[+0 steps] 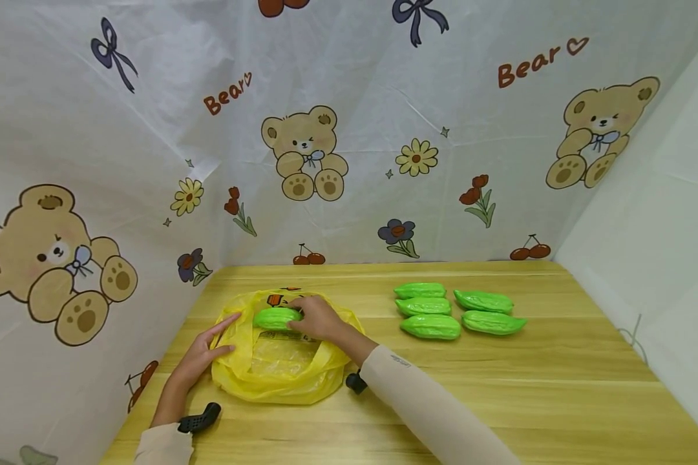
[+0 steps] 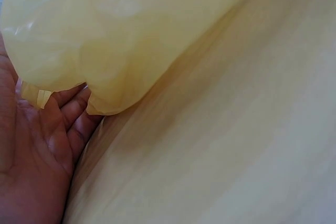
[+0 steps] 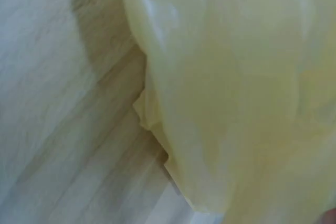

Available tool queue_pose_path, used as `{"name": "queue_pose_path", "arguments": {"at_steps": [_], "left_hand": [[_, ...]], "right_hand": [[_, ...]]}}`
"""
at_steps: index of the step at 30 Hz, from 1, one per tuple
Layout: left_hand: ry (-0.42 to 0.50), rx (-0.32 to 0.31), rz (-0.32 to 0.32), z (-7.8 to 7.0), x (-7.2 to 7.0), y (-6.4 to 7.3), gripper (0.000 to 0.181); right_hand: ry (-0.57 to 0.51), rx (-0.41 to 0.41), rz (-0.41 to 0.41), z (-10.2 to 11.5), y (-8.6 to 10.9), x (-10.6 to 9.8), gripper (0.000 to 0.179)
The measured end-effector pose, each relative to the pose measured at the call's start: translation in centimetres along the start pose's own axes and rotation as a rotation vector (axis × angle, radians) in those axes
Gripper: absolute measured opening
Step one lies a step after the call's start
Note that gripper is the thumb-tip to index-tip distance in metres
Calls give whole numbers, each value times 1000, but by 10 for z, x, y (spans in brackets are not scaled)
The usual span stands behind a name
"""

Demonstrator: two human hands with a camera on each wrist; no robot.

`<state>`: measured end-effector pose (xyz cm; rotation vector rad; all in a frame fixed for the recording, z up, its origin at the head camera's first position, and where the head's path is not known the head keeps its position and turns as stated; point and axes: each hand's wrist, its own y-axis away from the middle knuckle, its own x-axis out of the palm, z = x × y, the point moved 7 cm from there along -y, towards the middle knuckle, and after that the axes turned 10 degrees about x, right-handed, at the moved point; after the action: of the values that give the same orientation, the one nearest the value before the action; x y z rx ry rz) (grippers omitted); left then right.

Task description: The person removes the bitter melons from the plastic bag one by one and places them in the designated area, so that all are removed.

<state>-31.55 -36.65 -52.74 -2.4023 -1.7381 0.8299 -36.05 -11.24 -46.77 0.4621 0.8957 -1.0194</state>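
A yellow plastic bag (image 1: 267, 386) sits with its mouth spread wide on the table's left part. Over that mouth my right hand (image 1: 317, 318) grips one end of a bright green, ridged bitter melon (image 1: 274, 318), which lies sideways. My left hand (image 1: 194, 360) rests against the bag's left rim, its index finger and thumb straight and apart. In the left wrist view, a fold of the bag (image 2: 131, 35) covers part of the left fingers (image 2: 73, 111). The right wrist view is mostly filled by the bag's outer side (image 3: 226, 93), and the melon is hidden there.
Several more green bitter melons (image 1: 430, 327) lie in two groups on the right half of the wooden table (image 1: 500, 394). A sheet printed with bears (image 1: 360, 77) hangs behind and on the left. A white wall (image 1: 657, 213) borders the right side, with a thin cable (image 1: 636, 339) near it.
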Motion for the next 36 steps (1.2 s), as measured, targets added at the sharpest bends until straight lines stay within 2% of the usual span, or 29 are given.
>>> {"name": "queue_pose_path", "arguments": {"at_steps": [9, 20, 36], "left_hand": [[-22, 8, -5, 2, -1, 1, 62], [-29, -5, -7, 5, 0, 0, 62], [-40, -24, -11, 4, -1, 0, 62]], "right_hand": [[-35, -21, -19, 2, 13, -10, 42], [-195, -38, -22, -6, 35, -28, 43], [-288, -73, -16, -9, 56, -52, 42]]}}
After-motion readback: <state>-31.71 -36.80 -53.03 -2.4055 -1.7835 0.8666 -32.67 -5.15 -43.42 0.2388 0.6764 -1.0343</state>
